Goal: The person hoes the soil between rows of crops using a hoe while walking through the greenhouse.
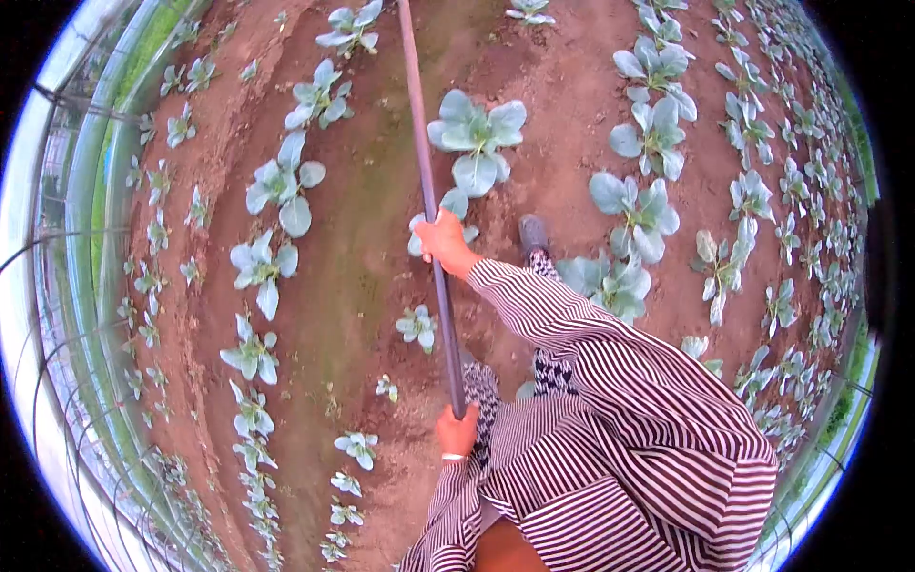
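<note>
A long, smooth, brownish pole [419, 114] runs from the top edge of the view down towards my body. Its far end lies outside the frame, so I cannot tell what tool it belongs to. My right hand [446, 243] is closed around the middle of the visible length, above a leafy plant partly hidden behind it. Lower down, my left hand [457, 431] grips the near end, close to my legs. A blue-green, broad-leaved plant [477, 138] grows just right of the pole, and a smaller plant [416, 327] stands to its left.
Rows of similar plants [281, 186] rise from reddish-brown soil on the left, and more rows [653, 138] on the right. My shoe [534, 234] stands on soil between plants. A greenish strip of ground [334, 257] runs left of the pole. Curved framing [67, 229] borders the far left.
</note>
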The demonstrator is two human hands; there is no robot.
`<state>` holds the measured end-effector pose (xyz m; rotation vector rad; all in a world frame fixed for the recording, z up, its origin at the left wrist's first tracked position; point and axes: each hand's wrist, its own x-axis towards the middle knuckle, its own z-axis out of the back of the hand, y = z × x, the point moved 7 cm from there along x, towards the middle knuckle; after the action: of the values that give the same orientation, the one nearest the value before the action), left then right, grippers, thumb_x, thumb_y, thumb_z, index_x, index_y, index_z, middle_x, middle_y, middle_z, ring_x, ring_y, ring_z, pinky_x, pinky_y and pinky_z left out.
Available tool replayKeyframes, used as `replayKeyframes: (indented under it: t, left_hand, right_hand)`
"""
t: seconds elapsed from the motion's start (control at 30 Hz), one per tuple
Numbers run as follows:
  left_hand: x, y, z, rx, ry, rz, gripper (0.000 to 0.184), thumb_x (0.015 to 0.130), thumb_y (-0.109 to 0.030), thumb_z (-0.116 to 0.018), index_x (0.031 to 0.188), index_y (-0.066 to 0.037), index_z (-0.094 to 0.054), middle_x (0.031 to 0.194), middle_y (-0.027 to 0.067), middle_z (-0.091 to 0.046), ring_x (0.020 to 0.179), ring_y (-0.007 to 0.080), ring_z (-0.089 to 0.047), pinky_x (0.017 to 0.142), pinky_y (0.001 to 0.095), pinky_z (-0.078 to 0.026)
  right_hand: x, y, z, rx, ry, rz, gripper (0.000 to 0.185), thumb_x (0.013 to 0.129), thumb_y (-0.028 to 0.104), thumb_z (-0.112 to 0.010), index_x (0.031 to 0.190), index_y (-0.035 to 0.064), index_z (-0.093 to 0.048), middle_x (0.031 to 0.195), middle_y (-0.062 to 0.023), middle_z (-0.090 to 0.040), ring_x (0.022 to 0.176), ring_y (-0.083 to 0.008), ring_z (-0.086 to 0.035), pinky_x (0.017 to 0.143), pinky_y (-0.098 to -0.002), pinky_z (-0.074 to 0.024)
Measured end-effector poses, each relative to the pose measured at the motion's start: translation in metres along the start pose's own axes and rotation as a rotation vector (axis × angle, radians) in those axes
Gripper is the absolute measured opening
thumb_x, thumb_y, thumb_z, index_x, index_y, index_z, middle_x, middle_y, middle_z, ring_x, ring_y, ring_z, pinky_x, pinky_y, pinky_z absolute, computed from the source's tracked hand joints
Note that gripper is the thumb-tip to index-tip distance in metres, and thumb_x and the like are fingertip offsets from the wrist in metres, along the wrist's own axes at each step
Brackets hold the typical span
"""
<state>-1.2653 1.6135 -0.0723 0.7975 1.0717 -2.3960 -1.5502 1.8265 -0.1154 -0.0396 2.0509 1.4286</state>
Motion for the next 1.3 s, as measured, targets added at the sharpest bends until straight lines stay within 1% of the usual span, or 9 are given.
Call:
replayKeyframes:
  t: [0.17,0.3,0.53,0.63,0.83,1.0,1.1,1.17,1.3]
  left_hand:
    - [0.048,-0.168,-0.08,0.066,0.109,0.055,0.033,0.071,-0.031,-0.065,0.069,0.001,-0.055,0.058,0.0157,-0.055,0.055,0.0226,-0.055,0.053,0.0343,-0.042]
    - [0.012,-0.18,-0.11,0.293,0.351,0.214,0.041,0.068,-0.04,-0.064,0.073,0.0,-0.057,0.064,0.0176,-0.058,0.061,0.0286,-0.058,0.057,0.0379,-0.044]
    - [-0.054,-0.111,-0.056,0.322,0.285,0.247,0.038,0.068,-0.042,-0.064,0.078,-0.005,-0.062,0.063,0.0165,-0.059,0.06,0.0273,-0.06,0.054,0.035,-0.046]
    - [-0.048,-0.133,-0.058,0.464,0.226,0.238,0.037,0.068,-0.041,-0.065,0.079,-0.006,-0.061,0.063,0.0156,-0.059,0.058,0.0284,-0.059,0.053,0.038,-0.045]
    - [-0.013,-0.147,-0.096,0.393,0.196,0.184,0.035,0.069,-0.035,-0.063,0.077,-0.001,-0.06,0.067,0.0194,-0.059,0.064,0.0332,-0.059,0.058,0.0399,-0.046]
    - [0.012,-0.19,-0.11,0.206,0.35,0.224,0.034,0.07,-0.036,-0.063,0.078,-0.003,-0.06,0.067,0.0184,-0.059,0.063,0.0301,-0.059,0.055,0.0395,-0.043]
    - [-0.017,-0.19,-0.08,0.42,0.271,0.085,0.039,0.069,-0.038,-0.064,0.078,-0.001,-0.06,0.068,0.0206,-0.059,0.068,0.0343,-0.06,0.06,0.0411,-0.046]
    - [-0.039,-0.127,-0.057,0.421,0.414,0.166,0.038,0.068,-0.039,-0.066,0.08,-0.004,-0.061,0.068,0.0189,-0.059,0.067,0.033,-0.06,0.059,0.0401,-0.047]
    - [-0.054,-0.107,-0.021,0.342,0.201,0.105,0.036,0.066,-0.041,-0.067,0.081,-0.008,-0.063,0.068,0.0156,-0.06,0.065,0.0315,-0.06,0.057,0.0399,-0.047]
  right_hand:
    - [0.137,0.055,0.104,-0.388,-0.17,0.01,0.024,0.067,0.013,-0.055,0.05,-0.0019,-0.047,0.044,-0.0091,-0.049,0.036,-0.0186,-0.049,0.036,-0.0329,-0.0394]
    - [0.125,-0.024,0.187,-0.549,-0.161,-0.292,0.022,0.068,0.017,-0.056,0.062,-0.004,-0.054,0.051,-0.0158,-0.055,0.048,-0.027,-0.058,0.045,-0.0395,-0.0448]
    - [0.014,-0.104,0.181,-0.001,-0.231,-0.655,0.018,0.069,0.009,-0.057,0.07,-0.0029,-0.043,0.048,-0.0113,-0.047,0.039,-0.0215,-0.05,0.033,-0.0356,-0.0397]
    - [0.021,-0.074,0.173,0.231,-0.201,-0.616,0.018,0.069,0.005,-0.054,0.071,0.0012,-0.037,0.049,-0.0082,-0.042,0.036,-0.0187,-0.044,0.03,-0.0338,-0.0365]
    - [0.083,-0.014,0.174,-0.039,-0.13,-0.421,0.016,0.073,0.006,-0.055,0.077,0.0038,-0.04,0.054,-0.0045,-0.044,0.037,-0.014,-0.043,0.029,-0.0294,-0.0335]
    - [0.136,-0.059,0.197,-0.245,-0.1,-0.427,0.015,0.072,0.009,-0.057,0.067,0.0003,-0.046,0.047,-0.0067,-0.047,0.036,-0.0167,-0.046,0.03,-0.0307,-0.0345]
    - [0.086,-0.081,0.189,0.023,0.127,-0.128,0.019,0.073,0.01,-0.057,0.06,0.001,-0.048,0.047,-0.0083,-0.049,0.037,-0.0182,-0.048,0.031,-0.0309,-0.0358]
    - [0.034,-0.074,0.174,-0.087,-0.194,-0.512,0.018,0.074,0.012,-0.058,0.064,0.0015,-0.047,0.051,-0.008,-0.05,0.037,-0.0201,-0.048,0.032,-0.034,-0.0364]
    - [0.013,-0.095,0.154,0.348,-0.114,-0.636,0.015,0.073,0.01,-0.059,0.068,0.0028,-0.047,0.054,-0.0074,-0.048,0.037,-0.0179,-0.046,0.03,-0.0318,-0.0369]
